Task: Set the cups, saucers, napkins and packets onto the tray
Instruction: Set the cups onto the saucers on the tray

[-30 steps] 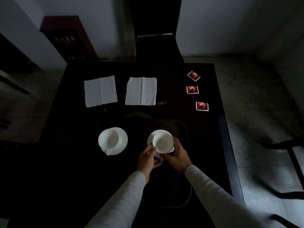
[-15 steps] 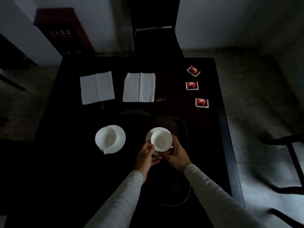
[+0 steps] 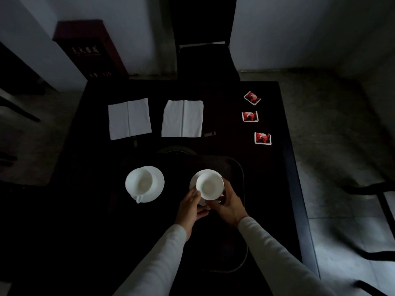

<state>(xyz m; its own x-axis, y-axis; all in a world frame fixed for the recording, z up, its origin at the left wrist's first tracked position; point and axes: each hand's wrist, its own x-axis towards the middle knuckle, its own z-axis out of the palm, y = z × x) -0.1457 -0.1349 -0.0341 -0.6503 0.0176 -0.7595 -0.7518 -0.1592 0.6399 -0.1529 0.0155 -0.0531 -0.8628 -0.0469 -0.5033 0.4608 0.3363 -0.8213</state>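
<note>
Left cup [image 3: 139, 184] sits on its saucer [image 3: 157, 185]; too dark to tell if the tray [image 3: 242, 175] reaches under it. Napkin [image 3: 129, 118] and second napkin [image 3: 182, 118] lie flat behind. Left hand [image 3: 191, 207] pinches the second saucer [image 3: 195, 178], right hand [image 3: 229, 206] grips the second cup [image 3: 209, 188], just inside the tray's right rim. Packets [image 3: 250, 116] line the tabletop's [image 3: 224, 124] right edge.

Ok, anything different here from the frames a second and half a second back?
Nothing visibly changed. The left hand and right hand still hold the right cup and saucer in the same spot at the far end of the tray; only the camera shifted slightly. The other cup and saucer, the napkins and the packets lie where they were.
</note>
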